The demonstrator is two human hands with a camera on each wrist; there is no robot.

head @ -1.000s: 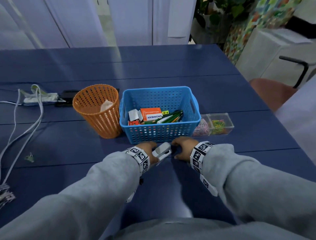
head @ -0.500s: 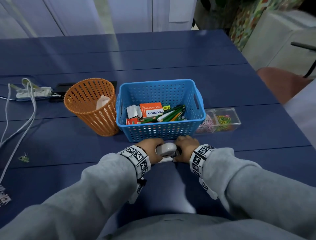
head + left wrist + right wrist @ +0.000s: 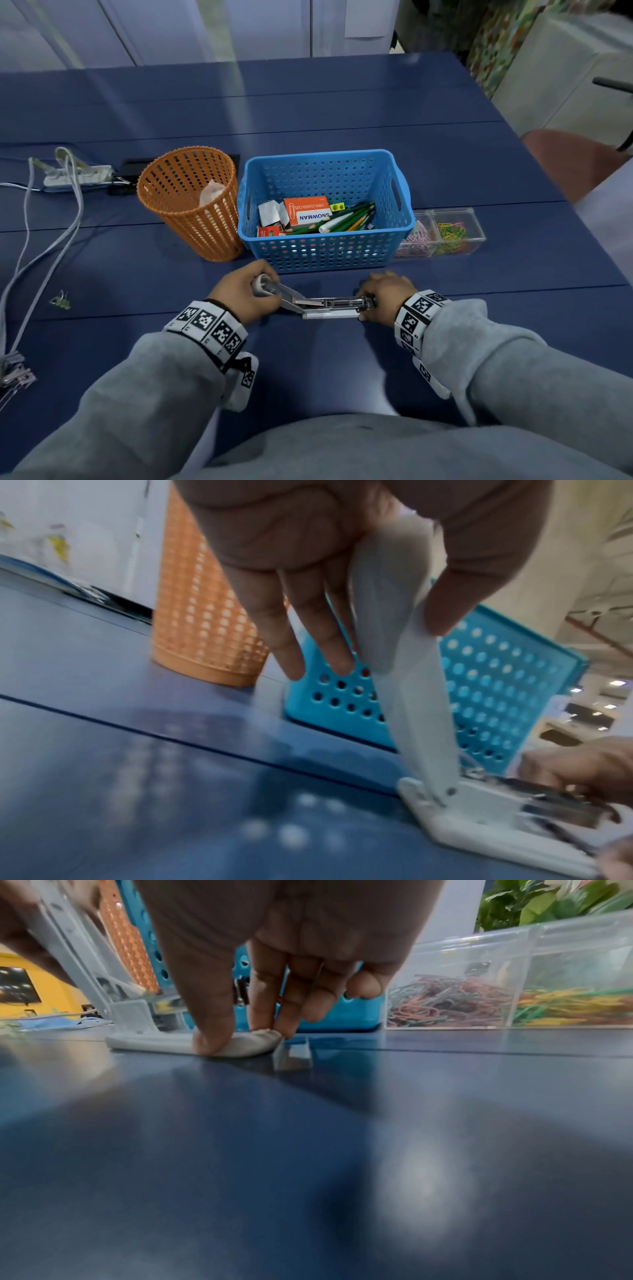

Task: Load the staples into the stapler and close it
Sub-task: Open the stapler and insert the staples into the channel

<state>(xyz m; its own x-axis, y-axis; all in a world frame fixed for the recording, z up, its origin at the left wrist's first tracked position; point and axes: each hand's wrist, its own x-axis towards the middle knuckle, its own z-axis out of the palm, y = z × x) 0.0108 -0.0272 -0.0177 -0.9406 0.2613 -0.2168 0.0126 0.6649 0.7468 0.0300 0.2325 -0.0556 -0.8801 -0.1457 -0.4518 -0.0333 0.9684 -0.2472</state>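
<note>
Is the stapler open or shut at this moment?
Open. The left hand holds the stapler lid swung up and back from the hinge, the right hand pins the base to the table, and the metal channel lies exposed.

I see bare table [image 3: 325,370] nearside of the stapler [image 3: 329,305]. Behind it, blue basket [image 3: 325,260] and orange bin [image 3: 191,205] block passage.
</note>
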